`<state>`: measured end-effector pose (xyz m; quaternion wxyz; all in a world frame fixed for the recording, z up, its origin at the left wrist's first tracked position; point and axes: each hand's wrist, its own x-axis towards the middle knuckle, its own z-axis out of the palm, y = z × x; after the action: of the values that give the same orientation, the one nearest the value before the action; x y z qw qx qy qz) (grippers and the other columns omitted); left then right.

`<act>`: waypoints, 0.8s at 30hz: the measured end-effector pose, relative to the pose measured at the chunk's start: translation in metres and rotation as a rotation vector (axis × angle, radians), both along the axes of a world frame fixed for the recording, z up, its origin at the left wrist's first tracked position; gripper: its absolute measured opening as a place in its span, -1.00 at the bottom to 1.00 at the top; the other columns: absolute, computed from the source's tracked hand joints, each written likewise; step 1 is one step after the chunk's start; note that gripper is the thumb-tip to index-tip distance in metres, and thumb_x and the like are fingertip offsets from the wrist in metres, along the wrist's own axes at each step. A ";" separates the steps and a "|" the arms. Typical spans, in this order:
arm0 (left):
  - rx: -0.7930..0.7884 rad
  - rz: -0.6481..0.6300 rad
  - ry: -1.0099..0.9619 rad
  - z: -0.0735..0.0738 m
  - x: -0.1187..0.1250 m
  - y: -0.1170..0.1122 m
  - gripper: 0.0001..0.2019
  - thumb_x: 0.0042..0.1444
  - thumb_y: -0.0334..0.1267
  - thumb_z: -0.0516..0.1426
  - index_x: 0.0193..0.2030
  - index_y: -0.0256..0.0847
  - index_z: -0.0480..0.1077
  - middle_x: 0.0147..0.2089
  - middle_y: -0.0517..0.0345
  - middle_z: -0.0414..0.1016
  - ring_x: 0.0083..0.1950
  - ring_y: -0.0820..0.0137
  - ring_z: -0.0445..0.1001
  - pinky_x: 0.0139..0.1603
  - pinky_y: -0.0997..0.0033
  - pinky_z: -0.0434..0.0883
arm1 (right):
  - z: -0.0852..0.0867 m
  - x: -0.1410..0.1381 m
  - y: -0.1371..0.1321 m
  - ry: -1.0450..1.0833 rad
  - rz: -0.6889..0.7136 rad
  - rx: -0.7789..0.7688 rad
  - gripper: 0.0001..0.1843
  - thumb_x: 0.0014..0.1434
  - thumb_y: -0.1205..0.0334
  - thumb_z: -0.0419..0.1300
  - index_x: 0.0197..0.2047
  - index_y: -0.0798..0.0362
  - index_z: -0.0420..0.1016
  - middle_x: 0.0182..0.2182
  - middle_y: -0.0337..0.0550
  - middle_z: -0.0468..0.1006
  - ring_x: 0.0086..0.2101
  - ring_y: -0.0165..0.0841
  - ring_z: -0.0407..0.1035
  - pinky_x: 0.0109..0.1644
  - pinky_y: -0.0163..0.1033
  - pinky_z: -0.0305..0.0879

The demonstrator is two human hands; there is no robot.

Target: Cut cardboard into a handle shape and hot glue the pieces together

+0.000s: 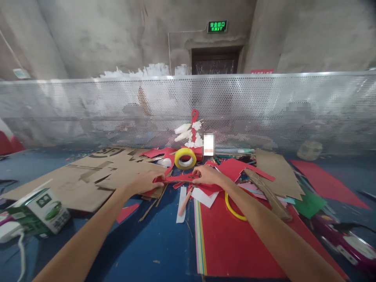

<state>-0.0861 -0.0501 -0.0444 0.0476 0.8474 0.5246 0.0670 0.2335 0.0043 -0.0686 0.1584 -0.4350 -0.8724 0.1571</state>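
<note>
My left hand (149,181) and my right hand (208,175) each grip one end of a strip of red paper (179,179), stretched level between them above the table. Fingers of both hands are closed on it. Just beyond the strip stands a yellow roll of tape (177,158). Behind the roll rise white flowers (183,133) and a looped red paper piece (195,114). Below my right hand are white paper pieces (207,197) and a stack of red paper (235,243) with coloured sheets at its edge.
Brown cardboard (85,192) covers the left side, near a green and white box (44,211). A yellow ring (233,211) lies under my right forearm. Cardboard scraps (276,168) and a purple device (343,241) are at right. A perforated metal screen (88,113) borders the blue table (138,250).
</note>
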 end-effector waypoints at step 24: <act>-0.013 -0.160 -0.064 -0.009 0.023 -0.005 -0.72 0.29 -0.02 0.08 -0.04 -0.08 0.49 0.04 0.03 0.58 0.04 0.15 0.50 0.08 0.21 0.38 | 0.033 0.034 0.003 -0.111 0.124 -0.045 -0.63 0.06 0.12 0.36 -0.05 0.02 0.71 -0.19 -0.08 0.71 -0.22 -0.21 0.55 -0.19 -0.29 0.32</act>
<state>-0.0633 -0.0556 -0.0531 0.0751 0.8836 0.4540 0.0868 0.2672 0.0073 -0.0355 0.0900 -0.3915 -0.9014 0.1617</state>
